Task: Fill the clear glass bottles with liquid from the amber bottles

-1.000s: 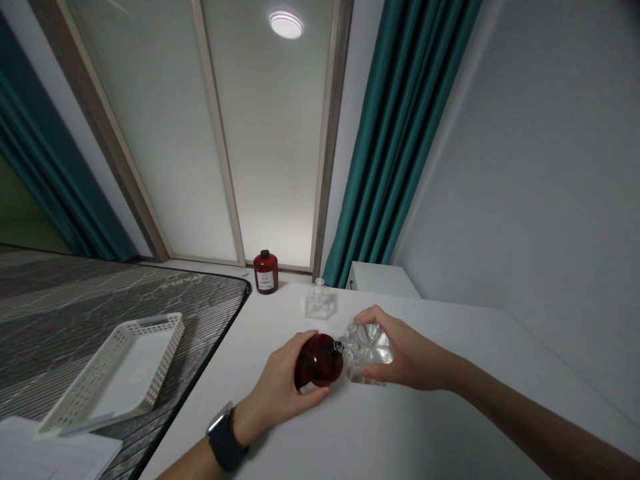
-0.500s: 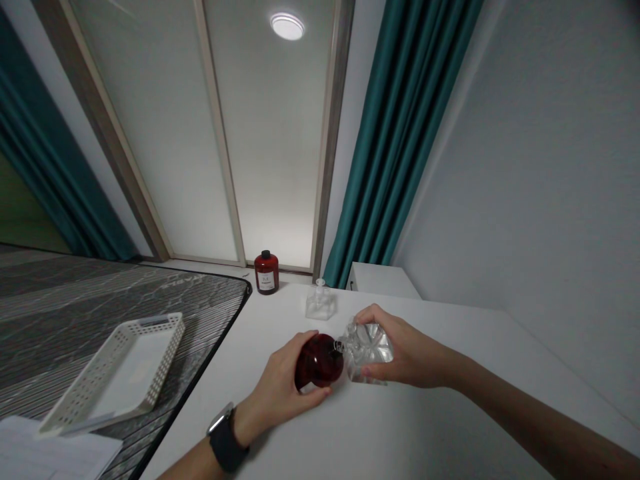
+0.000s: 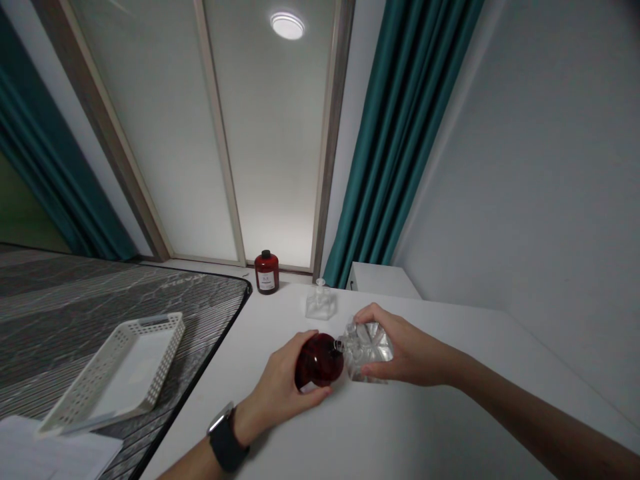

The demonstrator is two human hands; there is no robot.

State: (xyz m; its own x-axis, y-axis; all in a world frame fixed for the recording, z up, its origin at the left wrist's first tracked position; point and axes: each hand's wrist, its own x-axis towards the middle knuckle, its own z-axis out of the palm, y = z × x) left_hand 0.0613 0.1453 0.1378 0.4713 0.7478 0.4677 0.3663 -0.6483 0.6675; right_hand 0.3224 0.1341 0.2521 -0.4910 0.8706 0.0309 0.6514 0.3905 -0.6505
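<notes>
A dark red bottle (image 3: 324, 360) is gripped in my left hand (image 3: 283, 383), its neck turned toward the right. My right hand (image 3: 407, 347) holds a clear glass bottle (image 3: 367, 345) tipped on its side, its mouth pointing left at the neck of the red bottle. The two necks meet or nearly meet; exact contact is too small to tell. Behind them a second clear glass bottle (image 3: 321, 305) with a round stopper stands upright. Farther back is another red bottle (image 3: 267, 273) with a black cap and a white label.
The white table (image 3: 400, 433) lies under both hands. To the left, a white perforated basket (image 3: 167, 360) and paper sheets (image 3: 55, 450) rest on a grey patterned surface (image 3: 210, 300). A white cabinet (image 3: 385, 280) stands behind the table, near a teal curtain (image 3: 390, 147).
</notes>
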